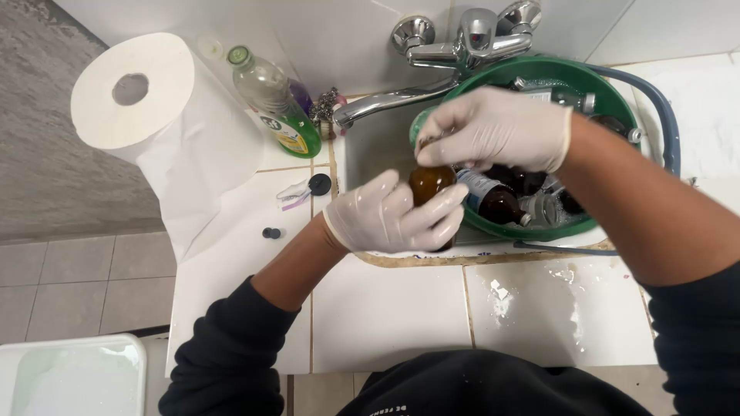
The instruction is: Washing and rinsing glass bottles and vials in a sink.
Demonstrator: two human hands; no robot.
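Head view shows the gloved left hand [393, 214] wrapped closed around a brown glass bottle [428, 185] at the near edge of the sink [370, 146]. Above it, the gloved right hand [497, 129] pinches at the bottle's top, fingers curled. Right of the bottle, a green basin [617, 100] holds more bottles.

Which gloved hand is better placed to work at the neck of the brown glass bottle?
Probably the right hand: its fingertips already sit at the brown glass bottle top, while the left hand wraps the body, steadying it.
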